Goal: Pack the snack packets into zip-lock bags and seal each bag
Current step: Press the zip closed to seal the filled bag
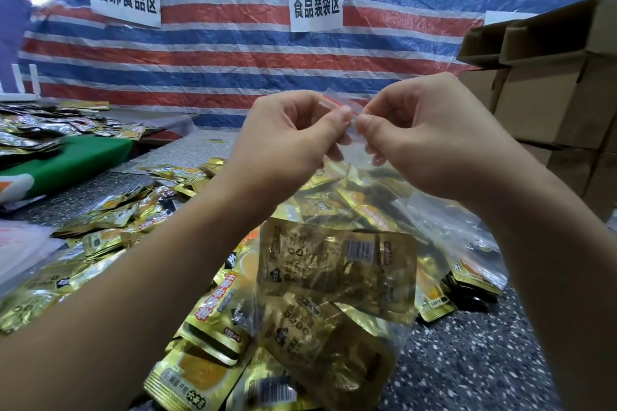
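Observation:
A clear zip-lock bag [337, 280] with a red zip strip hangs in front of me, holding several gold snack packets [337, 264]. My left hand [287, 140] and my right hand [424, 137] both pinch the top zip edge of the bag, thumbs and forefingers almost touching at the middle of the strip. Below and around the bag, a heap of loose gold snack packets [113, 220] lies on the speckled table [474, 357].
Stacked cardboard boxes [551, 103] stand at the right. A green board [76, 160] with more foil packets lies at the left. Clear plastic bags [20, 243] lie at the left edge. A striped tarp with paper signs [317, 7] hangs behind.

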Motion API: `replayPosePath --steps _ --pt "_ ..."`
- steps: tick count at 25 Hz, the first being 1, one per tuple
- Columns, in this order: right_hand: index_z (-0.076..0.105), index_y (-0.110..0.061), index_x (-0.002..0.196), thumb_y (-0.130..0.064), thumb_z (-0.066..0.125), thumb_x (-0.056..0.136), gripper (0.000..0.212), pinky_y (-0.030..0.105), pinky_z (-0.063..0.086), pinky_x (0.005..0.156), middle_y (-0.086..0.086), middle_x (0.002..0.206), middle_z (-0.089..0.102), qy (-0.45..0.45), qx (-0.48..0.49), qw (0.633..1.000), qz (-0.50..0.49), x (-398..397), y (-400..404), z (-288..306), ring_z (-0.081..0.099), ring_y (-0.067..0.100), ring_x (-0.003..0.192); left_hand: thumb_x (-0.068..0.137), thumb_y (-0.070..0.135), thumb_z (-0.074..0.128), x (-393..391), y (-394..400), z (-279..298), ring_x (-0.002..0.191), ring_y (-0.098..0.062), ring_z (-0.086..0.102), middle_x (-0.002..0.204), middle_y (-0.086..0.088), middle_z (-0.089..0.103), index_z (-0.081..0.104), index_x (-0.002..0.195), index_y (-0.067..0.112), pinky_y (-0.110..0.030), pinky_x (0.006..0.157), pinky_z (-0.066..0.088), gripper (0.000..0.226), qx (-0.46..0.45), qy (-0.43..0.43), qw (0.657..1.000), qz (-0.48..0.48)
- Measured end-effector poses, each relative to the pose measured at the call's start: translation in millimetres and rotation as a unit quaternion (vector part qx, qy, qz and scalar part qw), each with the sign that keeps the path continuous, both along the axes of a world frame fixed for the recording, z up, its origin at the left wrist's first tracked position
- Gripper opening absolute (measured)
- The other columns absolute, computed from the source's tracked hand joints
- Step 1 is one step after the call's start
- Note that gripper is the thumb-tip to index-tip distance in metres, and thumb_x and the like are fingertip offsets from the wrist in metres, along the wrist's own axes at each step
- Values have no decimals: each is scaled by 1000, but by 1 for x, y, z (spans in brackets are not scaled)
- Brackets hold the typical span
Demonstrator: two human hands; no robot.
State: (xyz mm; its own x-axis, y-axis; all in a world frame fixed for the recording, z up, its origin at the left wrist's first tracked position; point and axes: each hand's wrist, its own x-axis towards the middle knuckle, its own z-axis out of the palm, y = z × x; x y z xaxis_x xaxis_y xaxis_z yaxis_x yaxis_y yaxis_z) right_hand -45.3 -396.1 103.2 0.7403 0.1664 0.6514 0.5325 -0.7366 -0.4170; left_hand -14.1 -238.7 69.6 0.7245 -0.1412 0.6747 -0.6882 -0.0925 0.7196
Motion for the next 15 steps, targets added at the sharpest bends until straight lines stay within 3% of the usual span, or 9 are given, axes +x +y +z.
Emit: replayPosePath --steps 4,15 --pt "69 -25 73 -30 64 94 22 46 58 65 -3 65 70 8 -7 1000 -5 1 -3 1 66 14 61 94 14 62 -5 -6 -2 59 -10 63 70 -6 70 71 83 6 -17 54 46 16 -23 -41 997 57" --pt "67 -27 75 -31 61 96 22 40 58 65 -6 66 68 10 -42 999 -21 -2 -10 5 65 9 62 92 16 63 6 21 13 54 -7 55 60 5 63 68 68 20 -18 52 43 25 -146 -62 978 137"
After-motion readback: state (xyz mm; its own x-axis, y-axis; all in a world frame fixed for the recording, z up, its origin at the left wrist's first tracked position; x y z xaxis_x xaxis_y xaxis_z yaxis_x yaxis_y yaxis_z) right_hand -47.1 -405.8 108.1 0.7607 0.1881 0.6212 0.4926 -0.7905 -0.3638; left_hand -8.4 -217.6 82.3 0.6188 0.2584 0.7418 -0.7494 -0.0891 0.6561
